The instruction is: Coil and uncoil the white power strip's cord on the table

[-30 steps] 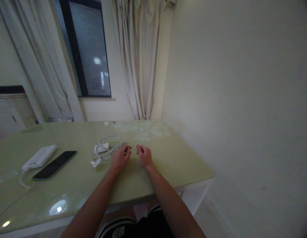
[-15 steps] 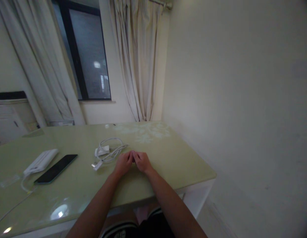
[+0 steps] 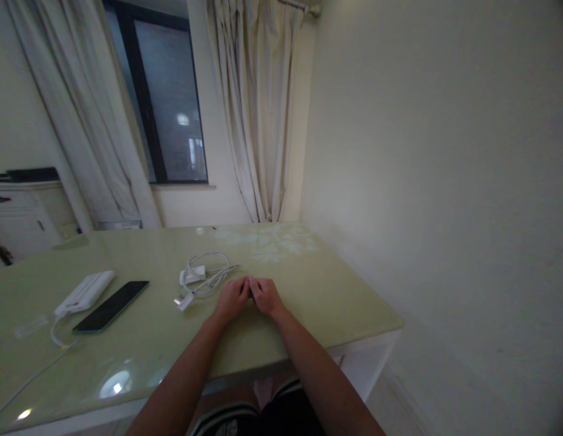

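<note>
My left hand (image 3: 233, 298) and my right hand (image 3: 266, 295) meet above the near part of the green tabletop (image 3: 309, 284). Both are closed, with the thumbs and fingertips pressed together at the middle. Whatever they may hold between them is hidden by the fingers. Just left of my left hand lies a loosely coiled white cable (image 3: 213, 281) with a white adapter block (image 3: 193, 275) and a plug (image 3: 184, 301) at its near end.
A dark phone (image 3: 111, 307) lies on the left, beside a white power bank (image 3: 85, 293) with a cable running off toward the near left edge. A small white piece (image 3: 200, 231) sits at the far edge. The wall (image 3: 422, 181) rises along the right.
The view has shifted slightly, so things appear a little further right. My hands stay together in the same closed pose, and the things on the table have not moved.
</note>
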A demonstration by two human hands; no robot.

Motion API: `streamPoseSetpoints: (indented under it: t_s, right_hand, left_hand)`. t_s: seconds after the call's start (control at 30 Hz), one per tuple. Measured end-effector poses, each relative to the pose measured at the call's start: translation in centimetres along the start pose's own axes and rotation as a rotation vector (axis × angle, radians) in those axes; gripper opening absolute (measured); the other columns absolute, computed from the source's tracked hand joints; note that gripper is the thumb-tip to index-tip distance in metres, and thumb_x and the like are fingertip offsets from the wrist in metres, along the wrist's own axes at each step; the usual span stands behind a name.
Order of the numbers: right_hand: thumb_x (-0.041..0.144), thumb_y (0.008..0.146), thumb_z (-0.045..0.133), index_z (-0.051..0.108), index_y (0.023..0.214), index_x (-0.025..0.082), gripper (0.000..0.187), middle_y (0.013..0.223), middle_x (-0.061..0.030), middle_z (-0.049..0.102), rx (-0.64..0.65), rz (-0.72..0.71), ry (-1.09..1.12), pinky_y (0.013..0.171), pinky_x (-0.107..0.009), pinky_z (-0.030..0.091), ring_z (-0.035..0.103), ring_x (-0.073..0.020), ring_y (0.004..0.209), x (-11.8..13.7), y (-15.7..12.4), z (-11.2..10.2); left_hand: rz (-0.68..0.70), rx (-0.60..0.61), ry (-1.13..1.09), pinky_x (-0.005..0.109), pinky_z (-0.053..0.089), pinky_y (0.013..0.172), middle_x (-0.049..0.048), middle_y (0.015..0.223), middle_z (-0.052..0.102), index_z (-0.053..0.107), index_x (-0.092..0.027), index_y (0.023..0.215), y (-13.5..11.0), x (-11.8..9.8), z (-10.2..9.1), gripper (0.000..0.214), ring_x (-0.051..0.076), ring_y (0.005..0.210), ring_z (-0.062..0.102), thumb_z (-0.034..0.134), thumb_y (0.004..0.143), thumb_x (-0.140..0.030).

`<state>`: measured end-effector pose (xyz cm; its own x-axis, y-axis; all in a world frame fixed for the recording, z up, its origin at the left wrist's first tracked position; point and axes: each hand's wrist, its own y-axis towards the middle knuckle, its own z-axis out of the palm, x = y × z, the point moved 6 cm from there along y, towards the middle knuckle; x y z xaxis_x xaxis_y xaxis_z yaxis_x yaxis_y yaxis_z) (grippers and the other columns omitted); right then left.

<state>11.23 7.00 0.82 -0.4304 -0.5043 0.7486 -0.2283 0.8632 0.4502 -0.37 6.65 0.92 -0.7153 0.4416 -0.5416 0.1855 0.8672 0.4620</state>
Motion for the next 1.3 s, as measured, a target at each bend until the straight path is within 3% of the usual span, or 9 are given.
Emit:
streamPoseSetpoints:
  t_s: [0.4,0.47,0.6,0.67,0.73,0.83,0.93,1.07,1.3]
  right_hand:
    - [0.037,0.102,0.042,0.072,0.065,0.017,0.052,0.058,-0.0022,0.065,0.013,0.028,-0.032,0.056,-0.022,0.035,0.055,-0.0130,0.057,-0.5,0.2,0.2]
    - [0.036,0.102,0.043,0.072,0.066,0.016,0.050,0.059,-0.0020,0.065,0.013,0.027,-0.043,0.056,-0.022,0.034,0.055,-0.0128,0.057,-0.6,0.2,0.2]
    - [0.038,0.102,0.043,0.072,0.066,0.018,0.050,0.061,-0.0009,0.066,-0.002,0.031,-0.047,0.059,-0.022,0.035,0.057,-0.0123,0.058,-0.7,0.2,0.1]
    - [0.041,0.103,0.040,0.071,0.063,0.019,0.055,0.055,-0.0001,0.062,-0.011,0.055,-0.040,0.061,-0.022,0.036,0.057,-0.0122,0.057,-0.9,0.2,0.1]
    - [0.046,0.104,0.037,0.070,0.060,0.020,0.061,0.049,0.0007,0.056,-0.026,0.085,-0.029,0.061,-0.023,0.037,0.056,-0.0124,0.054,-1.1,0.2,0.0]
    - [0.054,0.104,0.031,0.068,0.058,0.020,0.068,0.046,0.0010,0.052,-0.042,0.111,-0.012,0.060,-0.024,0.037,0.054,-0.0126,0.051,-1.2,0.1,-0.1]
    - [0.060,0.103,0.029,0.067,0.059,0.021,0.071,0.046,0.0008,0.053,-0.055,0.114,-0.009,0.060,-0.024,0.038,0.055,-0.0131,0.050,-1.0,0.1,-0.3]
    - [0.062,0.102,0.030,0.068,0.070,0.021,0.064,0.052,0.0004,0.059,-0.129,0.146,-0.001,0.061,-0.025,0.040,0.059,-0.0144,0.054,-1.5,0.2,-0.7]
    - [0.060,0.098,0.041,0.065,0.103,0.021,0.046,0.079,-0.0033,0.073,-0.330,0.397,0.260,0.061,-0.028,0.049,0.067,-0.0166,0.058,-5.2,0.7,-1.4]
  left_hand:
    - [-0.020,0.025,0.025,0.030,0.040,0.063,0.0067,0.070,0.069,0.062,-0.020,0.074,0.0,0.3,0.5,0.042,0.019,0.063,0.061,0.034,0.100,-0.037]
    - [-0.002,-0.005,0.054,0.031,0.044,0.070,0.0078,0.079,0.072,0.066,-0.020,0.083,0.0,-0.1,0.3,0.039,0.020,0.072,0.064,0.035,0.100,-0.035]
    - [0.022,-0.312,0.231,0.037,0.042,0.097,0.0118,0.116,0.070,0.062,-0.018,0.122,-0.3,-1.4,-2.2,0.034,0.026,0.110,0.061,0.042,0.096,-0.026]
    - [-0.082,-0.483,0.377,0.043,0.038,0.103,0.0144,0.127,0.065,0.057,-0.016,0.131,-0.8,-1.5,-3.6,0.040,0.030,0.120,0.055,0.045,0.093,-0.023]
    - [-0.218,-0.539,0.494,0.049,0.035,0.104,0.0163,0.129,0.063,0.054,-0.014,0.135,-1.1,-0.9,-4.5,0.045,0.034,0.121,0.053,0.047,0.092,-0.023]
    - [-0.314,-0.400,0.564,0.049,0.038,0.097,0.0165,0.118,0.068,0.058,-0.012,0.128,-1.0,0.6,-4.2,0.039,0.034,0.113,0.058,0.045,0.092,-0.023]
    - [-0.305,-0.258,0.561,0.044,0.042,0.089,0.0154,0.110,0.070,0.064,-0.014,0.113,-0.6,1.5,-3.3,0.031,0.033,0.105,0.063,0.044,0.092,-0.024]
    - [-0.221,-0.274,0.485,0.045,0.043,0.088,0.0135,0.111,0.070,0.065,-0.016,0.112,-0.3,1.1,-2.7,0.029,0.033,0.104,0.063,0.046,0.092,-0.025]
    - [0.094,-0.342,0.165,0.042,0.047,0.092,0.0113,0.104,0.070,0.065,-0.018,0.113,-0.1,-0.9,-1.5,0.028,0.027,0.103,0.064,0.044,0.094,-0.019]
